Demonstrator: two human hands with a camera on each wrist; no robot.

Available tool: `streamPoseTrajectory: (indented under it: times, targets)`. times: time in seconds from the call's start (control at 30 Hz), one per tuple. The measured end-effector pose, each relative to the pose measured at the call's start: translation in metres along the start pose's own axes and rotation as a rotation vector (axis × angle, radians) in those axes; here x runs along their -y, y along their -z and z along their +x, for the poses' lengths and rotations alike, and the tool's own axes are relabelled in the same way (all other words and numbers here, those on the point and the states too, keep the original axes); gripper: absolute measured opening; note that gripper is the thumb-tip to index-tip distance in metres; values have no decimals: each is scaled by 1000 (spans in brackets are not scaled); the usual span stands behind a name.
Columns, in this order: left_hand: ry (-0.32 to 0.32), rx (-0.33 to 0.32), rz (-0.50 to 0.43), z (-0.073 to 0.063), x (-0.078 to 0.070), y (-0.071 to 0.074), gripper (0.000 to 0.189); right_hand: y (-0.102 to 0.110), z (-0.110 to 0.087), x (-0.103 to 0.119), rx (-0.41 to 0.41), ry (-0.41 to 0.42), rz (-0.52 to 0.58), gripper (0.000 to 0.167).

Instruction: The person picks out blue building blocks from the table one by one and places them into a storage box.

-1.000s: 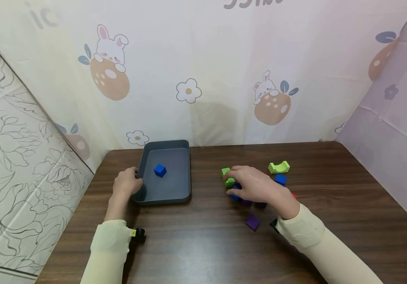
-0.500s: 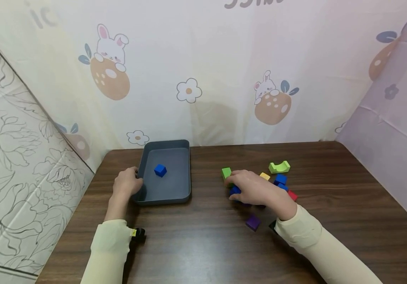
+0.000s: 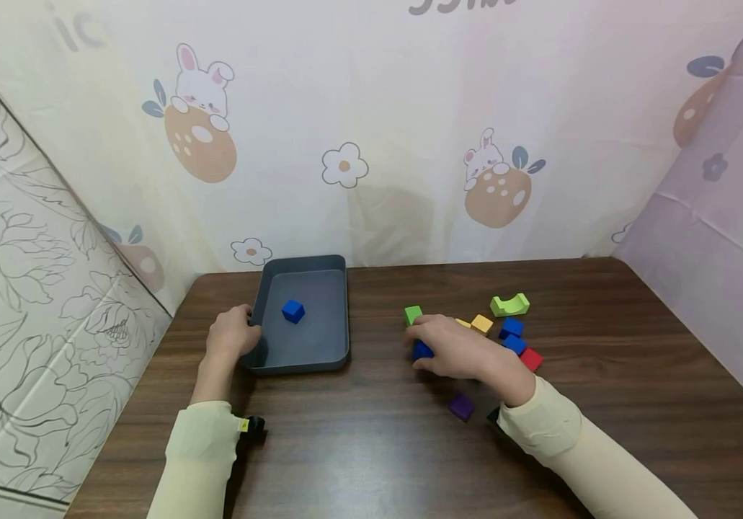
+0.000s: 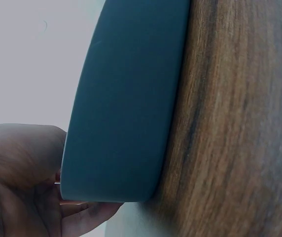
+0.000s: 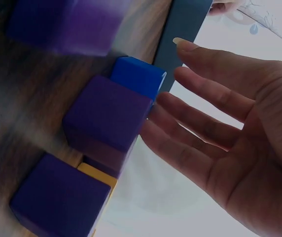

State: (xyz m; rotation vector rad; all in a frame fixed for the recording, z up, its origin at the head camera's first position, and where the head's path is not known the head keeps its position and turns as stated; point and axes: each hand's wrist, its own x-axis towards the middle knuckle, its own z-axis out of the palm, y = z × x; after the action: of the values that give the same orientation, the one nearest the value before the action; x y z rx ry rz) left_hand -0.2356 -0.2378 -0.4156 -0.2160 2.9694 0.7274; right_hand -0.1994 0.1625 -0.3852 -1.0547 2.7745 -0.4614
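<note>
My left hand (image 3: 233, 335) holds the left wall of the dark grey tray (image 3: 339, 364); the left wrist view shows the hand at the rim, with the fingers (image 4: 89, 219) partly hidden behind the tray's wall (image 4: 123, 108). A blue cube (image 3: 292, 311) lies inside the tray. To the right, my right hand (image 3: 455, 347) hovers over a cluster of blocks, fingers loosely extended and nothing gripped. Beside its fingertips is a blue block (image 5: 138, 76). Purple blocks (image 5: 106, 113) lie close by in the right wrist view, mostly hidden by the hand in the head view.
Around the right hand lie a green cube (image 3: 413, 314), a yellow block (image 3: 481, 324), a light green arch block (image 3: 510, 305), blue blocks (image 3: 511, 328) and a red block (image 3: 530, 358). A purple block (image 3: 462, 406) sits nearer on the wooden table (image 3: 358, 447). Patterned cloth hangs behind.
My right hand has drawn slightly nearer and lower over the cluster, uncovering yellow, blue and red blocks behind it. The left hand and the tray stay put.
</note>
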Motion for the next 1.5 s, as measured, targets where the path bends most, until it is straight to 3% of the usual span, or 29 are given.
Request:
streamPoseTrajectory:
  times: [0.53, 1.5]
  targets:
    - [3, -4, 0, 2, 0, 0, 44, -13, 4, 1, 79, -8, -20, 31]
    - [5, 4, 1, 2, 1, -1, 43, -19, 8, 5, 64, 11, -16, 28]
